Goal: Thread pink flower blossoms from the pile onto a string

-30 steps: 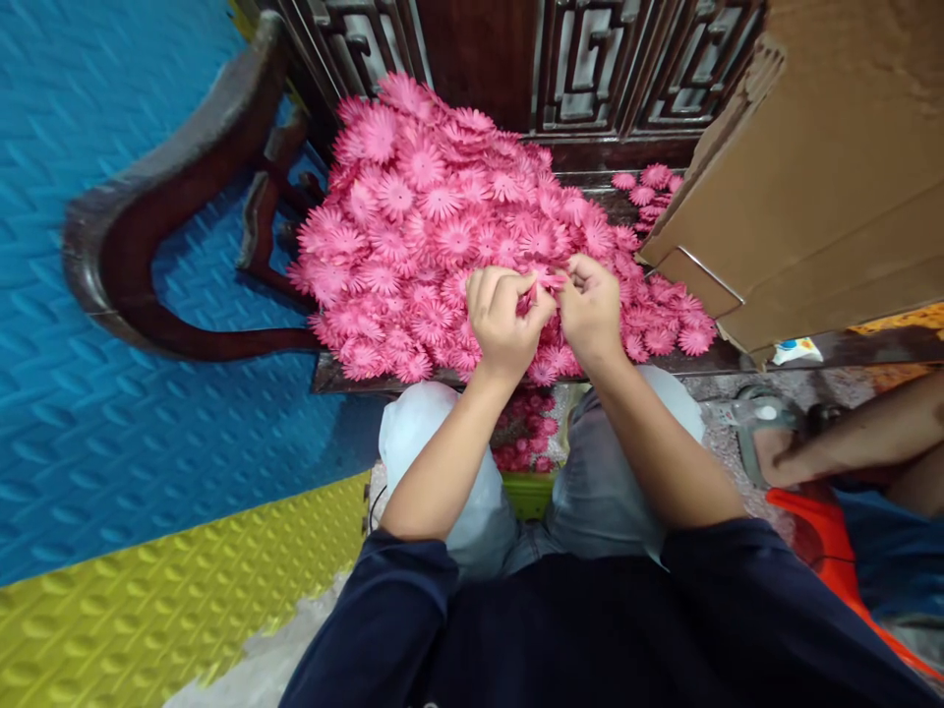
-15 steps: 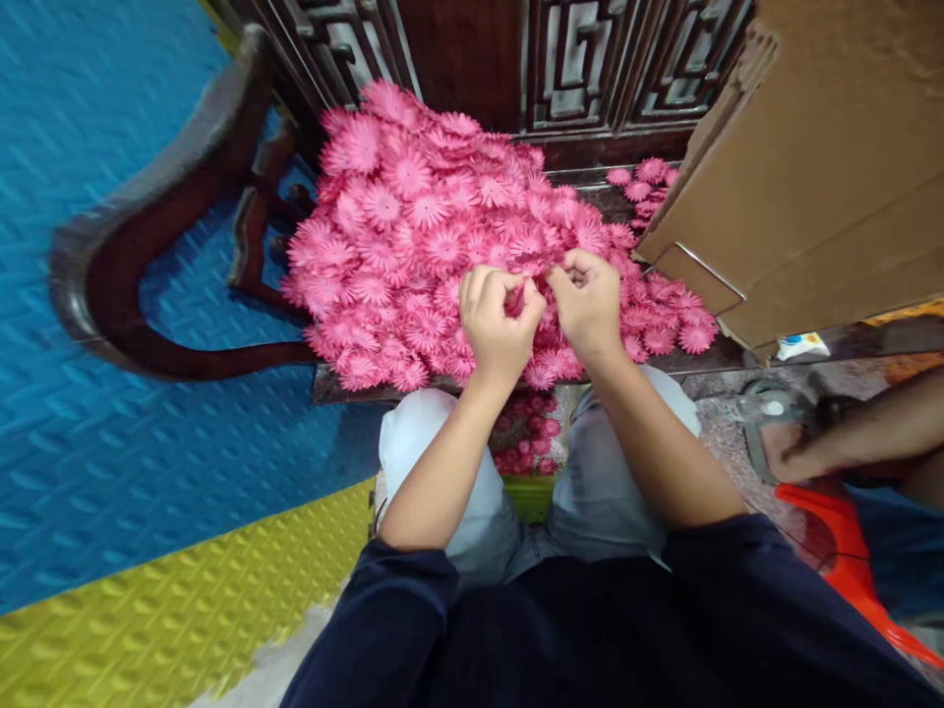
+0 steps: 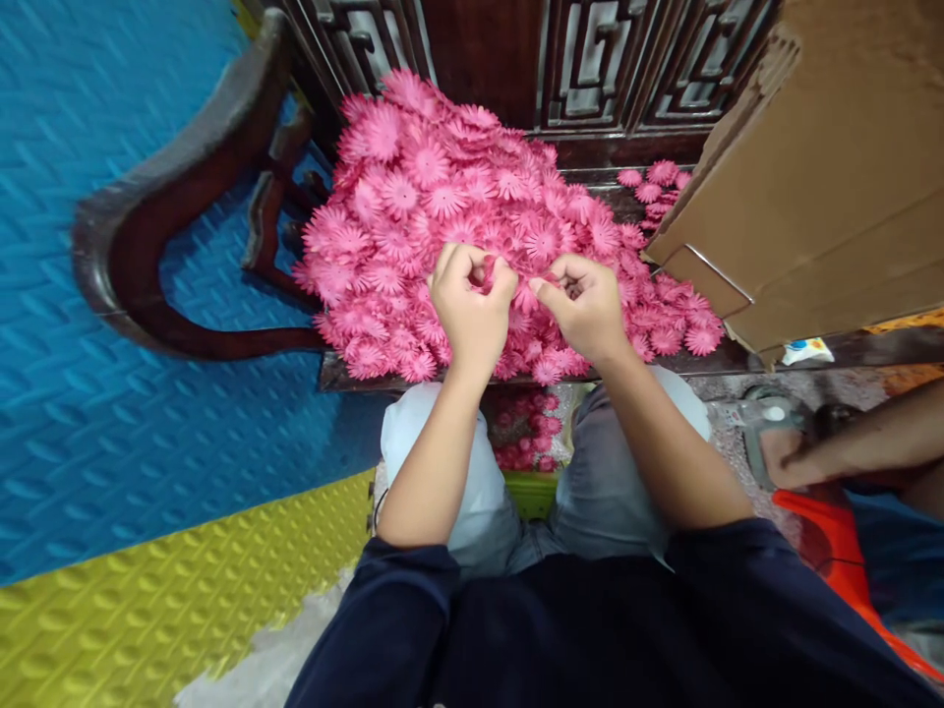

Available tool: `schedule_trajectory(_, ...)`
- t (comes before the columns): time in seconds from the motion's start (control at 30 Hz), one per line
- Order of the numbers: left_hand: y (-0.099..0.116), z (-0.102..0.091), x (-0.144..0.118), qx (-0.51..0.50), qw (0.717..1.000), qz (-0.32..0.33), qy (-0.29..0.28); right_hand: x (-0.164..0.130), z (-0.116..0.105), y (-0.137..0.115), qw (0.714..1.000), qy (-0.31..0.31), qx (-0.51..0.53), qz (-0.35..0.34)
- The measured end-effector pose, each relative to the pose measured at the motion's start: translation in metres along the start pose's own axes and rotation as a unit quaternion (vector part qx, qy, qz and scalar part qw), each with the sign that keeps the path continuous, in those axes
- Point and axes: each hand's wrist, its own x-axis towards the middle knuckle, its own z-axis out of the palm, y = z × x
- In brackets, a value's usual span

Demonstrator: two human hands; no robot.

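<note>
Fingers of left hand point(image 3: 470, 305) and right hand point(image 3: 582, 307) pinch pink flowers point(image 3: 442, 197), cardboard box point(image 3: 826, 187) crowding right.

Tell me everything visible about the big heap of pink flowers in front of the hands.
The heap of pink flowers is a tall mound of many flat, daisy-like blooms with thin fringed petals, looking like fabric or paper. It lies on the dark wooden seat, piled against the carved backrest, and spreads right to the cardboard box. The left hand and right hand rest on its near slope, fingers curled among the flowers. A few blooms lie apart, behind the box's corner.
</note>
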Motion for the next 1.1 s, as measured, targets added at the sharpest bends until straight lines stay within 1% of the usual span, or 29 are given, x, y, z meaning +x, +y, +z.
schedule_trajectory(0.17, -0.012, 0.004, 0.008, -0.099, 0.991, -0.04, -0.078, 0.001, 0.006, 0.006, 0.999, 0.024, -0.003, 0.028)
schedule_trajectory(0.27, -0.016, 0.005, 0.01, -0.114, 0.986, -0.039, -0.112, 0.0, 0.009, 0.007, 0.998, 0.035, 0.01, 0.045)
schedule_trajectory(0.33, -0.016, 0.005, 0.009, -0.099, 0.987, -0.035, -0.124, -0.001, 0.01, 0.007, 0.998, 0.04, 0.021, 0.054)
schedule_trajectory(0.4, -0.014, 0.005, 0.006, -0.07, 0.99, -0.019, -0.123, -0.002, 0.011, 0.008, 0.996, 0.043, 0.037, 0.064)
schedule_trajectory(0.5, -0.009, 0.002, 0.004, -0.023, 0.993, 0.036, -0.112, -0.002, 0.012, 0.009, 0.993, 0.051, 0.058, 0.089)
schedule_trajectory(0.6, -0.006, 0.0, 0.003, 0.02, 0.99, 0.079, -0.116, -0.002, 0.012, 0.01, 0.992, 0.056, 0.059, 0.099)
schedule_trajectory(0.77, -0.009, -0.002, 0.004, 0.061, 0.987, 0.081, -0.123, -0.001, 0.011, 0.01, 0.992, 0.062, 0.06, 0.095)
schedule_trajectory(0.83, -0.01, -0.003, 0.005, 0.059, 0.985, 0.092, -0.137, -0.001, 0.011, 0.01, 0.992, 0.061, 0.059, 0.095)
schedule_trajectory(0.97, -0.013, -0.006, 0.006, 0.057, 0.972, 0.125, -0.191, -0.001, 0.008, 0.009, 0.991, 0.062, 0.064, 0.099)
schedule_trajectory(1.1, -0.014, -0.009, 0.006, 0.073, 0.958, 0.152, -0.23, 0.001, 0.001, 0.008, 0.989, 0.072, 0.069, 0.106)
